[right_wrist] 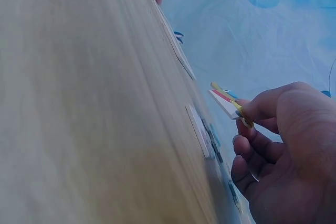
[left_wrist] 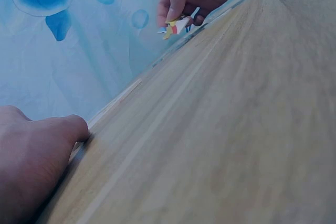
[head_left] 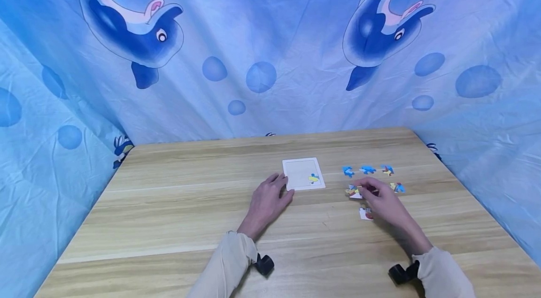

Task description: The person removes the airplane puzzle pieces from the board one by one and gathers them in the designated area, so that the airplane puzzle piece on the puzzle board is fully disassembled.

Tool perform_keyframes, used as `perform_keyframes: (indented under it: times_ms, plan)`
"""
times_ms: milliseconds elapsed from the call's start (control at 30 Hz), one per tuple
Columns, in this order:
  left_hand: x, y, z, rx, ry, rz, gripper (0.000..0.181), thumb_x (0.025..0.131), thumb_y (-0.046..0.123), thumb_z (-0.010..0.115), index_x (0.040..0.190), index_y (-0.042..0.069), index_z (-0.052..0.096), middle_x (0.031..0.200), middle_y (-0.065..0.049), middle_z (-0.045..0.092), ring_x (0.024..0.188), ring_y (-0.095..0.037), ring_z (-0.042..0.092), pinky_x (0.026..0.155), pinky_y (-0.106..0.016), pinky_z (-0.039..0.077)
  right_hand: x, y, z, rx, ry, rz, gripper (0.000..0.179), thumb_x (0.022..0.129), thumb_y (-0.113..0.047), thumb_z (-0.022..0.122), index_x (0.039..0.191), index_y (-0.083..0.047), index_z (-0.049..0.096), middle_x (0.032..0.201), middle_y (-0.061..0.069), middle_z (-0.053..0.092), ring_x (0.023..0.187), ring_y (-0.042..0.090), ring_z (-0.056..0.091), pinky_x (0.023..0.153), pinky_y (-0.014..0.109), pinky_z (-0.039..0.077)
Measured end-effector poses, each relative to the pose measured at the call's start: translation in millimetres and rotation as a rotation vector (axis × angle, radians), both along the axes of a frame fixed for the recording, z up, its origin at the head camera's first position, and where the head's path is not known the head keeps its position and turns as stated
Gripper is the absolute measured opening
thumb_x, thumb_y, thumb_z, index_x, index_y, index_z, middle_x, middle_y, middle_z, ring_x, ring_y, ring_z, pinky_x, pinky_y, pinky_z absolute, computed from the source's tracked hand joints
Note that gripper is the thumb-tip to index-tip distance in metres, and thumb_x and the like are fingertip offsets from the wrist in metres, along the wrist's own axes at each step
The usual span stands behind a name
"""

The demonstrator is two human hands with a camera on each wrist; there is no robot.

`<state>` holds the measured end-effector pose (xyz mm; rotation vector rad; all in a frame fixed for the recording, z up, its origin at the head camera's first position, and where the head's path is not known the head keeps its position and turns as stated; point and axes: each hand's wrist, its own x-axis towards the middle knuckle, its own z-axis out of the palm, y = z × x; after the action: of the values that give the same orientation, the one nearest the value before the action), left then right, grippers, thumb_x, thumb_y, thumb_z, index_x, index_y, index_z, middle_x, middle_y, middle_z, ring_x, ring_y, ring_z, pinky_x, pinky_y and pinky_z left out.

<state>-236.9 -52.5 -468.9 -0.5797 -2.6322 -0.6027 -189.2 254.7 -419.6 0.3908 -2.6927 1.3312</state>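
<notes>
My right hand (head_left: 380, 202) pinches a jigsaw piece (right_wrist: 226, 103) between thumb and fingertips. White, yellow and red show on this piece, which is raised above the table and tilted in the right wrist view. My left hand (head_left: 267, 202) rests at the lower left corner of a square white puzzle tray (head_left: 300, 187), with thumb and fingers spread along its edge. In the tray's lower right corner lies one yellow and blue piece (head_left: 313, 178). Below the right fingers, a white and red piece (head_left: 365, 213) lies on the table.
Blue pieces (head_left: 348, 171), (head_left: 367, 170) and a blue and yellow piece (head_left: 387, 170) form a row right of the tray. Another piece (head_left: 398, 187) lies beyond the right hand. A blue dolphin curtain (head_left: 262, 115) hangs behind the wooden table (head_left: 177, 213).
</notes>
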Motion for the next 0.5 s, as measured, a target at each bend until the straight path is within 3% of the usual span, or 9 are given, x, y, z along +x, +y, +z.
perform_keyframes:
  times_ms: [133,267,500]
  plan:
    - [0.4,-0.2,-0.9,0.006,-0.003,0.001,0.041,0.091,0.038,0.061,0.121,0.011,0.067,0.125,-0.007,0.064,0.122,-0.025,0.056,0.095,-0.041,0.05,9.3,-1.2,11.3,0.015,0.008,-0.005,0.019,0.096,0.0,0.051,0.11,0.005,0.063,0.092,0.017,0.062,0.073,0.016,0.052,0.06,0.024,0.045]
    - [0.6,-0.5,-0.9,0.005,0.002,0.0,0.042,0.091,0.038,0.06,0.121,0.01,0.067,0.126,-0.007,0.064,0.122,-0.025,0.055,0.096,-0.04,0.049,12.8,4.2,11.9,0.015,0.014,-0.016,0.018,0.097,-0.001,0.051,0.109,0.004,0.063,0.091,0.017,0.061,0.071,0.013,0.05,0.058,0.023,0.044]
    - [0.9,-0.2,0.7,0.0,-0.012,0.01,0.043,0.091,0.038,0.06,0.123,0.01,0.066,0.126,-0.007,0.064,0.123,-0.024,0.055,0.097,-0.039,0.049,2.5,26.8,-13.3,0.036,0.033,-0.044,0.02,0.097,-0.003,0.051,0.111,0.0,0.065,0.097,0.01,0.063,0.075,0.014,0.052,0.061,0.023,0.044]
